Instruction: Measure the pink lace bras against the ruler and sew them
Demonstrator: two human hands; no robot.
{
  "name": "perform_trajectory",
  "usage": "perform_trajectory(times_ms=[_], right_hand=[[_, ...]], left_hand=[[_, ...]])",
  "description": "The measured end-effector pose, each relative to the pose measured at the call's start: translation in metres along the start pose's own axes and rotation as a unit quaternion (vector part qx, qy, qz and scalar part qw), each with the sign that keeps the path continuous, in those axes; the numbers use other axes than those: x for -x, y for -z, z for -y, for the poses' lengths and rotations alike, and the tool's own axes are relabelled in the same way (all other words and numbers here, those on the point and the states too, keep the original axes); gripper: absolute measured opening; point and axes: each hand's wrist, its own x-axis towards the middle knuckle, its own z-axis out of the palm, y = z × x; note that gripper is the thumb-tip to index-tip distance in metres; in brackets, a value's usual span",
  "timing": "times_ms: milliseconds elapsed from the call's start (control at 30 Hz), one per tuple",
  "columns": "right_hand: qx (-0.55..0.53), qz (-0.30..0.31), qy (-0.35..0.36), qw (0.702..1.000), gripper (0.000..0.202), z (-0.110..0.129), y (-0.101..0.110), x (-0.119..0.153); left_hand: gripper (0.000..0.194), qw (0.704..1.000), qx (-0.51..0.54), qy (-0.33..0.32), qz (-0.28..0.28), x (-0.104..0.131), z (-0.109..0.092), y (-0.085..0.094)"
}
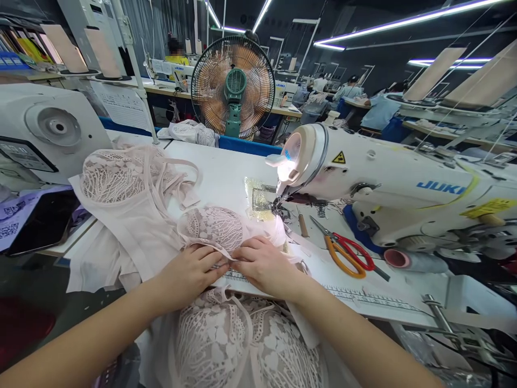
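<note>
A pale pink lace garment piece (212, 226) lies on the white sewing table (226, 175), just in front of the needle of a white JUKI sewing machine (388, 183). My left hand (191, 269) and my right hand (264, 264) meet at its near edge, fingertips pinching the fabric's hem over a printed ruler strip. More pink lace (226, 345) hangs off the table edge toward me.
A heap of lace pieces and straps (121, 178) lies at the left. Scissors with red and orange handles (347, 253) and a small awl (302, 223) rest right of the needle. A pink thread cone (407, 260) lies by the machine base. A fan (233, 86) stands behind; people work at far tables.
</note>
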Motion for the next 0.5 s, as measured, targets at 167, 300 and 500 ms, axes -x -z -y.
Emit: perform_trajectory(times_ms=[167,300,500], right_hand=[[-0.019,0.040,0.000,0.999,0.017,0.000,0.004,-0.005],[-0.042,0.034,-0.003,0.999,0.018,-0.001,0.003,-0.005],[-0.087,0.027,-0.018,0.996,0.022,0.001,0.001,-0.005]], left_hand=[[0.040,1.000,-0.013,0.009,-0.021,0.023,0.014,0.000],[0.032,0.996,0.028,0.077,-0.031,0.038,0.031,0.008],[0.024,0.984,0.099,0.149,-0.012,0.040,0.050,0.019]])
